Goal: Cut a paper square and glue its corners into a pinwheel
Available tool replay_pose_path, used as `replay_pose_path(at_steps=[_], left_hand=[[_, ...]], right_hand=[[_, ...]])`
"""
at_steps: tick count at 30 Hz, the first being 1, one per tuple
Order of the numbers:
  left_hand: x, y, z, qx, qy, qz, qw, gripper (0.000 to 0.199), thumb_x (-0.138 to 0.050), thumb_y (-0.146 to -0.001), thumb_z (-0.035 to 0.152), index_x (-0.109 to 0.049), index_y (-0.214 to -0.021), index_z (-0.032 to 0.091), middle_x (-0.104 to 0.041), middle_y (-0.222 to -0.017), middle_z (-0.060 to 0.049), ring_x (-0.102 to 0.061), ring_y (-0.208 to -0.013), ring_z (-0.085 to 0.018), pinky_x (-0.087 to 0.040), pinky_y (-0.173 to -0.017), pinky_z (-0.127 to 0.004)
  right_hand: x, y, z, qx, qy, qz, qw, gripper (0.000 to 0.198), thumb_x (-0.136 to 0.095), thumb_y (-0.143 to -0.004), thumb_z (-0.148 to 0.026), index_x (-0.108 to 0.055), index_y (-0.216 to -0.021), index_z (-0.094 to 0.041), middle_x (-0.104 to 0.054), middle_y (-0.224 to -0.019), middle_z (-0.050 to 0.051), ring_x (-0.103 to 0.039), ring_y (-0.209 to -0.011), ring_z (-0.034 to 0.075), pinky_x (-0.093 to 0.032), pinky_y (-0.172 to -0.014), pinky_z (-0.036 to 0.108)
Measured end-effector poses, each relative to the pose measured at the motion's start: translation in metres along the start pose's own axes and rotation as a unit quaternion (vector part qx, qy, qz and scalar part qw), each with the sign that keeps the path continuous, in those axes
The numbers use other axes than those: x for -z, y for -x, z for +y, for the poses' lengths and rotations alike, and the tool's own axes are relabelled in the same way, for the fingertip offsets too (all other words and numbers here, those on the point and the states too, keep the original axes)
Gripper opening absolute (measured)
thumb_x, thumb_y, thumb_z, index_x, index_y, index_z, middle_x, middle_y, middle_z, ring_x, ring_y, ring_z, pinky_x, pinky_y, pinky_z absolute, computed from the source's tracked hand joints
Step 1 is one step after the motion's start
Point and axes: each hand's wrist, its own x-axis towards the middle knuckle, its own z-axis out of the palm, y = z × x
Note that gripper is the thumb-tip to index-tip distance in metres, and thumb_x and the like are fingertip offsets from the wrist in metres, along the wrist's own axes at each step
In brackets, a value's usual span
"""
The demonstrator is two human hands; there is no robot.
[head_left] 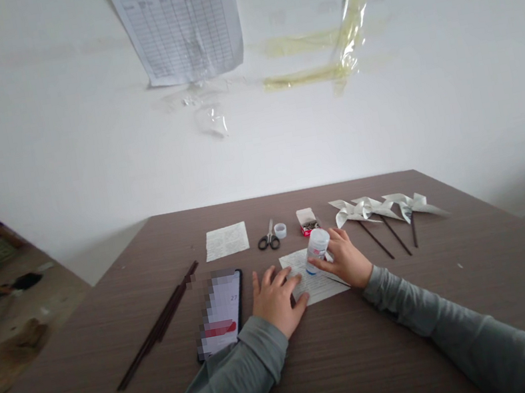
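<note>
A square sheet of handwritten paper (321,292) lies on the table between my hands. My left hand (276,299) rests flat with fingers spread, its fingertips on the paper's left edge. My right hand (346,259) is closed around a small whitish glue bottle (318,244), held tilted over the sheet with its blue end down. A thin dark stick (339,282) or similar tool lies on the paper just under the right hand; part of it is hidden. Left of my left hand is a phone (223,305) with a lit screen.
Toward the back are another written sheet (226,241), scissors (269,241), a small round cap (280,230) and a red-and-white box (307,221) of small metal pieces. Several paper pinwheels (413,204) on sticks lie right. Dark sticks (159,323) lie left. A wall (257,163) stands behind.
</note>
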Motion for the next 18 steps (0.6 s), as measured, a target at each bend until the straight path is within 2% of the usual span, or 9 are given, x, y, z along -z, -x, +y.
replay_pose_path(at_steps=[6, 9, 12, 14, 16, 18], left_hand=[[-0.002, 0.0, -0.002, -0.009, 0.003, 0.006, 1.0, 0.041, -0.092, -0.115, 0.027, -0.097, -0.155, 0.035, -0.086, -0.179, -0.01, -0.068, -0.18, -0.051, -0.038, -0.156, -0.094], [-0.007, 0.001, -0.005, -0.009, 0.002, 0.005, 1.0, 0.042, -0.091, -0.116, 0.026, -0.096, -0.157, 0.033, -0.085, -0.181, -0.011, -0.067, -0.181, -0.052, -0.037, -0.156, -0.094], [-0.01, 0.001, -0.008, -0.014, 0.003, 0.014, 1.0, 0.044, -0.089, -0.116, 0.024, -0.095, -0.16, 0.032, -0.084, -0.182, -0.012, -0.066, -0.182, -0.052, -0.037, -0.156, -0.094], [-0.01, 0.001, -0.009, -0.017, 0.009, 0.012, 1.0, 0.045, -0.089, -0.117, 0.023, -0.094, -0.161, 0.032, -0.083, -0.183, -0.012, -0.064, -0.183, -0.051, -0.035, -0.157, -0.094], [-0.008, 0.001, -0.009, -0.016, 0.015, 0.004, 1.0, 0.046, -0.089, -0.116, 0.024, -0.094, -0.161, 0.033, -0.083, -0.183, -0.013, -0.064, -0.184, -0.051, -0.034, -0.157, -0.094], [-0.006, 0.001, -0.009, -0.011, 0.017, -0.002, 1.0, 0.047, -0.09, -0.116, 0.024, -0.095, -0.161, 0.035, -0.084, -0.183, -0.012, -0.063, -0.185, -0.05, -0.033, -0.157, -0.094]], right_hand=[[0.0, 0.001, 0.006, -0.021, 0.002, 0.015, 1.0, 0.033, -0.094, -0.111, -0.05, -0.082, -0.088, -0.029, -0.084, -0.107, 0.01, -0.081, -0.116, 0.038, -0.064, -0.126, 0.065], [0.0, 0.003, 0.013, -0.038, -0.018, 0.037, 0.998, 0.029, -0.093, -0.113, -0.052, -0.087, -0.096, -0.029, -0.09, -0.114, 0.012, -0.083, -0.119, 0.04, -0.067, -0.12, 0.063], [0.002, 0.005, 0.016, -0.051, -0.037, 0.061, 0.996, 0.024, -0.089, -0.116, -0.053, -0.093, -0.113, -0.03, -0.095, -0.127, 0.013, -0.085, -0.122, 0.042, -0.068, -0.115, 0.061], [0.003, 0.005, 0.016, -0.061, -0.046, 0.072, 0.994, 0.027, -0.086, -0.117, -0.052, -0.096, -0.131, -0.032, -0.096, -0.138, 0.014, -0.085, -0.126, 0.043, -0.067, -0.117, 0.062], [0.006, 0.006, 0.015, -0.072, -0.052, 0.077, 0.993, 0.039, -0.083, -0.116, -0.047, -0.093, -0.15, -0.033, -0.096, -0.139, 0.014, -0.085, -0.126, 0.043, -0.065, -0.117, 0.062], [0.01, 0.006, 0.014, -0.083, -0.053, 0.082, 0.992, 0.047, -0.08, -0.113, -0.04, -0.091, -0.159, -0.035, -0.095, -0.131, 0.013, -0.084, -0.124, 0.042, -0.064, -0.117, 0.061]])
